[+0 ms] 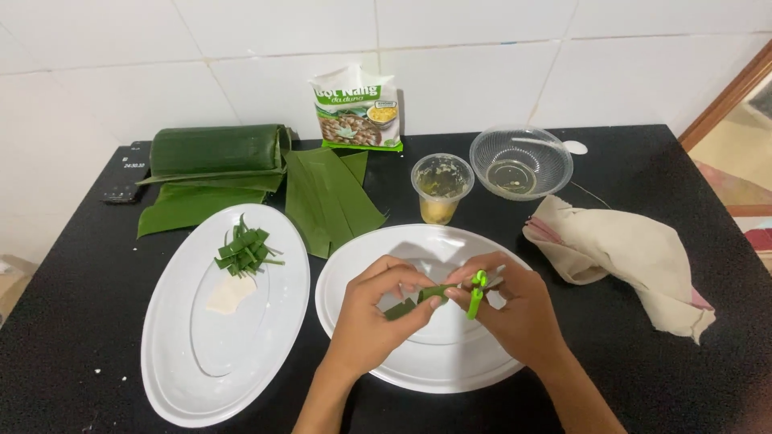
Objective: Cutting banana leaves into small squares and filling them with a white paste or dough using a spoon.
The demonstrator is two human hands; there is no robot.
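Over the white oval plate in front of me, my left hand and my right hand meet. Both pinch a small folded piece of green leaf between their fingertips. My right hand also grips a small bright green plastic tool, which stands upright against the leaf piece. Part of the leaf is hidden by my fingers.
A second white oval plate on the left carries cut leaf strips and a pale dough piece. Behind lie a rolled banana leaf, flat leaves, a flour bag, a plastic cup, a clear bowl, a beige cloth and a phone.
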